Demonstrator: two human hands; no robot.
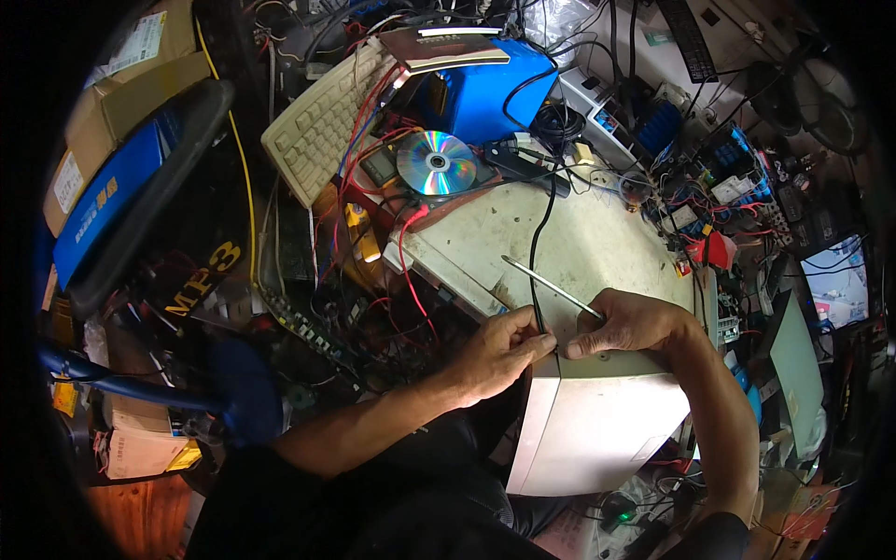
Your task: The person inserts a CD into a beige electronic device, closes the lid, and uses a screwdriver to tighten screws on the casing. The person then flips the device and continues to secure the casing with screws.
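A pale, dirty boxy metal case (611,224) lies before me, its smooth off-white front panel (597,434) facing my lap. At its near edge, my left hand (504,353) is closed, thumb and fingers pinching a thin black cable (534,238) that runs down over the case top. Just to the right, my right hand (635,322) is wrapped round a screwdriver (560,291). Its long metal shaft points up and left over the case, crossing the cable; its handle is hidden in my palm. The two hands nearly meet at the case's edge.
At the back of the case lie a shiny disc (415,154), a black adapter (537,170) and a blue box (499,89). A beige keyboard (322,126) leans at the left. Tangled wires and circuit boards (737,191) crowd the right, near a lit screen (837,280).
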